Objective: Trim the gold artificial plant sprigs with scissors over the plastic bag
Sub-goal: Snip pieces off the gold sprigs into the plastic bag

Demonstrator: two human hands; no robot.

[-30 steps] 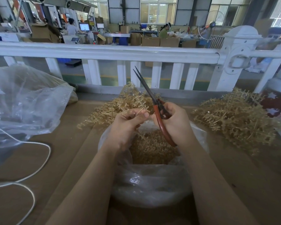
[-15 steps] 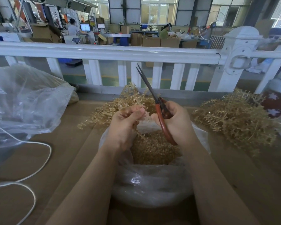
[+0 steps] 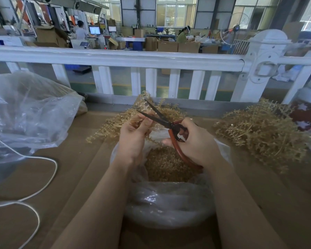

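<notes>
Since a moment ago our scissors (image 3: 166,124) have tipped down from upright and the blades have opened around the sprig (image 3: 141,121), so we judge a cut is next; left hand (image 3: 133,139) fingers (image 3: 145,123) pinch that sprig over the plastic bag (image 3: 169,209) of trimmings, right hand (image 3: 196,142) curled on the red handles

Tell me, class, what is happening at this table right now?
A person is trimming gold artificial sprigs. The left hand pinches a gold sprig while the right hand holds red-handled scissors, blades open at the sprig. Below the hands sits an open plastic bag with gold trimmings inside. More sprigs lie in a pile behind the hands and a pile to the right.
</notes>
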